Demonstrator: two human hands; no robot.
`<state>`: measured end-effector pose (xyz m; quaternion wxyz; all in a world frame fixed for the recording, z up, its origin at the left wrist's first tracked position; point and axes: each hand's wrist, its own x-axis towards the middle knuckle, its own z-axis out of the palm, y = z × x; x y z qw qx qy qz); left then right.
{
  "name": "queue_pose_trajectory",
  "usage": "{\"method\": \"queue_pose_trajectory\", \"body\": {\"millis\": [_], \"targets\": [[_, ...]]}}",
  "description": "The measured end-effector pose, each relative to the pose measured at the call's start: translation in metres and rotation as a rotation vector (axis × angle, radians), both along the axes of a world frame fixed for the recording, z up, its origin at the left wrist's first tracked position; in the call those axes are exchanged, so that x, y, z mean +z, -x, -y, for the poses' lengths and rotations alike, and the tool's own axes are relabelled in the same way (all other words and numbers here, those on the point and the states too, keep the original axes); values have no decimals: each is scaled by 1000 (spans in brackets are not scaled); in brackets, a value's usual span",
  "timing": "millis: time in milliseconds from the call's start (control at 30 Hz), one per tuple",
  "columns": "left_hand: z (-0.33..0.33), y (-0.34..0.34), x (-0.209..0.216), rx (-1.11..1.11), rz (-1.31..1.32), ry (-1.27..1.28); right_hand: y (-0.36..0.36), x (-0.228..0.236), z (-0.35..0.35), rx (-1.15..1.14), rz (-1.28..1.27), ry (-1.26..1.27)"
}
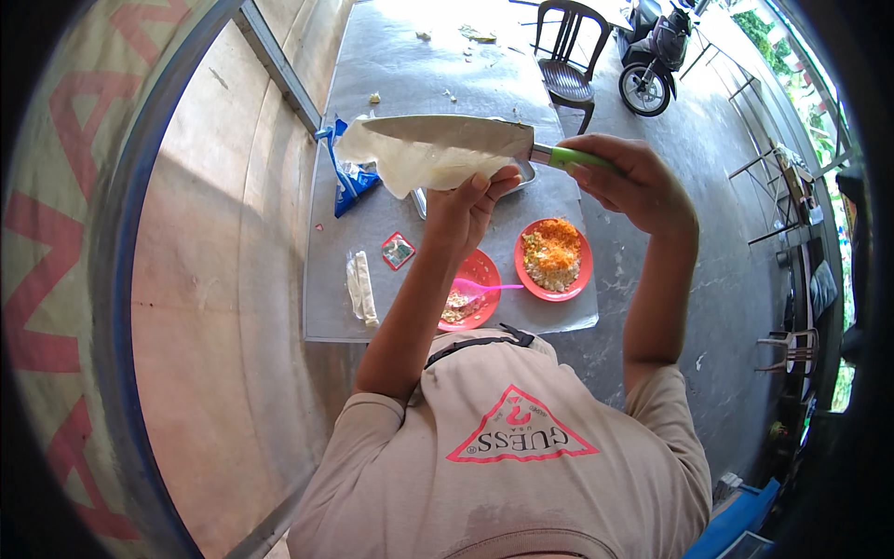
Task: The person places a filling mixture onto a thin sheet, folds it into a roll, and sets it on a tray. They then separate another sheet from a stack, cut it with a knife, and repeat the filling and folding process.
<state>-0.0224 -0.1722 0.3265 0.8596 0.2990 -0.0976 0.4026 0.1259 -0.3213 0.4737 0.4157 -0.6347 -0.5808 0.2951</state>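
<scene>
My right hand (pixel 638 182) is closed round the green handle of a kitchen knife (pixel 466 129), its broad blade lying level and pointing left. Along the blade hangs a thin, pale, limp sheet (pixel 424 172), like a pastry wrapper. My left hand (pixel 466 210) pinches the sheet's lower right part near the handle, just under the blade. Both hands are raised over the table. Behind them a metal tray (pixel 418 202) is mostly hidden. Below my right hand stands a red bowl (pixel 587 275) with shredded orange and pale food.
A second red bowl (pixel 490 264) holds a pink spoon (pixel 480 288) and some food, partly behind my left forearm. A blue packet (pixel 352 191), a small red-edged square packet (pixel 398 251) and a long white wrapped bundle (pixel 360 289) lie left. A chair (pixel 568 79) and motorbike (pixel 647 79) stand beyond.
</scene>
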Motion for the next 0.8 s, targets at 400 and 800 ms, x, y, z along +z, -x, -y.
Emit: {"method": "queue_pose_trajectory", "body": {"millis": [400, 800], "targets": [[-39, 24, -5, 25, 105, 13, -7, 0, 15, -38, -19, -41], [-40, 16, -6, 78, -50, 37, -7, 6, 26, -41, 33, -51]]}}
